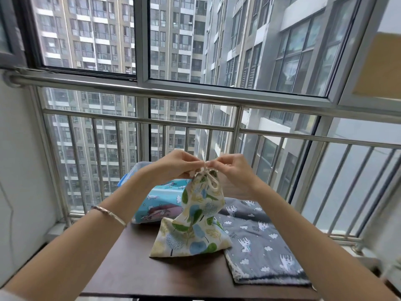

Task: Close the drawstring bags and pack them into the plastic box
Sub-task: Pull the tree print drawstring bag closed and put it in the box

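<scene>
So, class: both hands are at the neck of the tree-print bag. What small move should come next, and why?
Probably pull the cord ends apart: both hands pinch it at the gathered neck of the tree-print bag, and the cord hangs loose.

Cinched tree-print bag (196,222) stands between flat grey bag (258,242) and blue-bag-filled box (138,168).

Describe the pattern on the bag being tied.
Cream bag with blue, green and yellow tree shapes; head view shows it.
</scene>
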A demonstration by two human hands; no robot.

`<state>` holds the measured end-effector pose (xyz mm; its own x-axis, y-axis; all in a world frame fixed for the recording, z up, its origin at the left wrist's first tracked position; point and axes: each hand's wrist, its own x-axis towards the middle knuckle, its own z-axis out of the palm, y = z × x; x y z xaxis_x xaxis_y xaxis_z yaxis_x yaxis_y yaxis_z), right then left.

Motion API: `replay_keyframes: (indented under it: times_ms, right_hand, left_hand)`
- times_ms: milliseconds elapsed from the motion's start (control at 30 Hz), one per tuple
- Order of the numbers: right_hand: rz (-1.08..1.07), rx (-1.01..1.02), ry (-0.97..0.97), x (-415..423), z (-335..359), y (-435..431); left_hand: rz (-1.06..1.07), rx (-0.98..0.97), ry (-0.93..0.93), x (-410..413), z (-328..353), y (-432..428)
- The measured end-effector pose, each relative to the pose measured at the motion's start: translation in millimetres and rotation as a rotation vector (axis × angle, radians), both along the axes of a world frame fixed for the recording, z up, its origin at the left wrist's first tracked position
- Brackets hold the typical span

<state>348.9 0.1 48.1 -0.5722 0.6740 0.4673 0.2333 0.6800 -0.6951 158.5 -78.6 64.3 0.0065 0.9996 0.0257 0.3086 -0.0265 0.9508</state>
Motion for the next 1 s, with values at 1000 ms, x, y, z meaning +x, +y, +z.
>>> replay_keyframes:
  times_ms: [1000]
  right_hand:
    - [0.47, -0.549, 0.529, -49, 158, -16]
  left_hand:
    - [-0.312, -0.276, -0.61, -33, -41, -32]
